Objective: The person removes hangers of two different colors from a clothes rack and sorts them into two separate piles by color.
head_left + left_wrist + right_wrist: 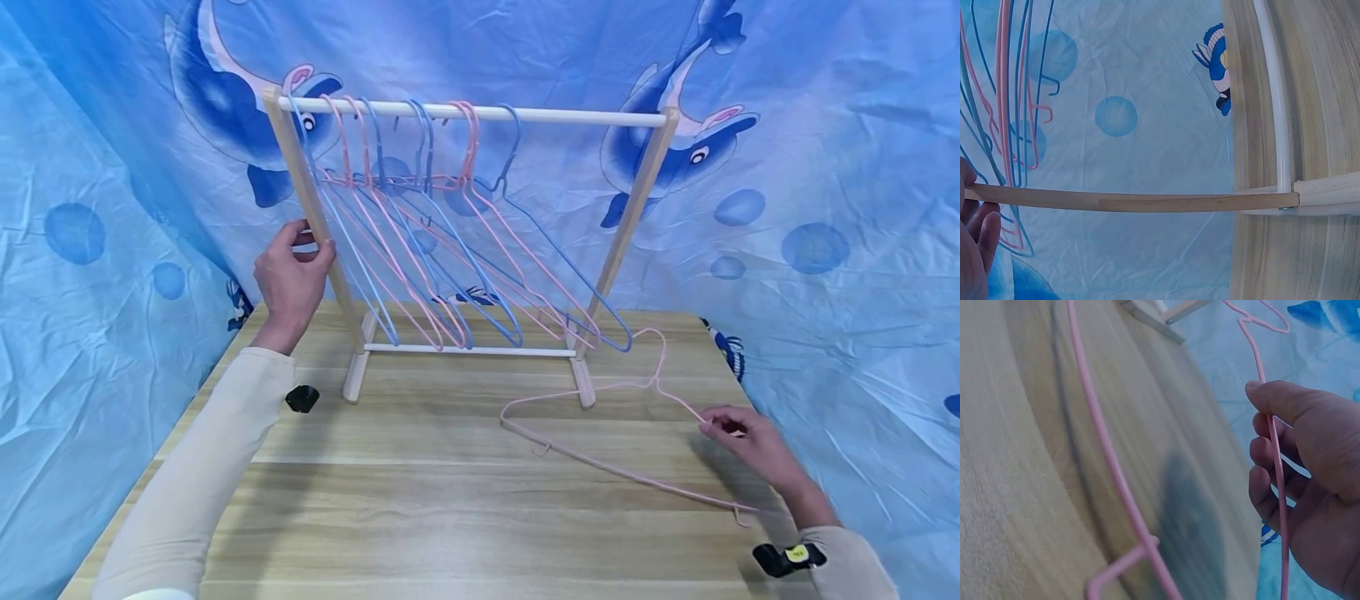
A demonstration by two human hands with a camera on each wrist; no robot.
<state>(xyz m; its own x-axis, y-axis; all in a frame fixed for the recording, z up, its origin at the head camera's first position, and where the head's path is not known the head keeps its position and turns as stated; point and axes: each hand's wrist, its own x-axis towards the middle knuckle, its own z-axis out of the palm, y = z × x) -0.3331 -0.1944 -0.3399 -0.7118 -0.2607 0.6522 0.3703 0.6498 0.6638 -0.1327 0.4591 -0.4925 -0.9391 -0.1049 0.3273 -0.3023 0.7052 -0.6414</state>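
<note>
My right hand (757,446) pinches a slim pink triangular hanger (1108,450) by one shoulder, its hook (663,354) beyond my grip; my left hand (292,279) holds a pale wooden post (1147,201), where light, steady pressure should best brace the white-railed clothes rack (585,116).

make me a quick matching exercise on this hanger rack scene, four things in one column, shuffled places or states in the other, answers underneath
Column one
1. left grip
2. white top bar
3. right grip
4. white lower bar

Column two
A. low, just above the table
B. holding a pink hanger that is off the rack
C. holding a wooden upright
D. up high, with pink and blue hangers hooked over it

Pairs: 1-C, 2-D, 3-B, 4-A
</note>
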